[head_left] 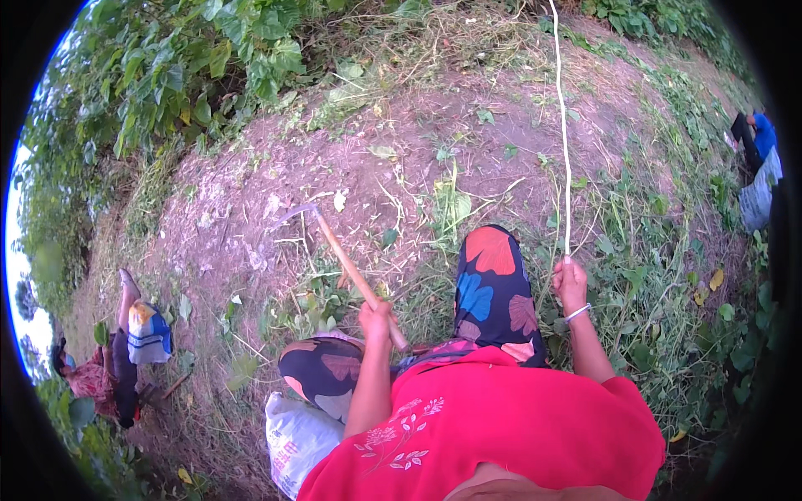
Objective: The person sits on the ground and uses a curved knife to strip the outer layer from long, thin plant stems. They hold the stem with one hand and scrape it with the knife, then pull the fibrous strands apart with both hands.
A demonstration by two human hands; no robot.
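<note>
My left hand [376,321] is closed around the wooden handle of a short-handled hoe [351,265]. Its thin metal blade [296,214] angles off to the left at the far end, just over the bare soil. In my closed right hand [570,282] is the near end of a long, thin, pale, slightly wavy strand [564,142]. It runs away from me to the top edge of the view; whether it is a stick or a cord I cannot tell. My knees, in dark patterned trousers, are bent between and beside my hands.
Cut vines and weeds [635,292] lie around me on sloping soil [334,167]. Leafy bushes [184,75] stand at the far left. A white sack [299,438] is beside my left hip. One person [104,367] sits at the left with a bag; another [760,138] is at the far right.
</note>
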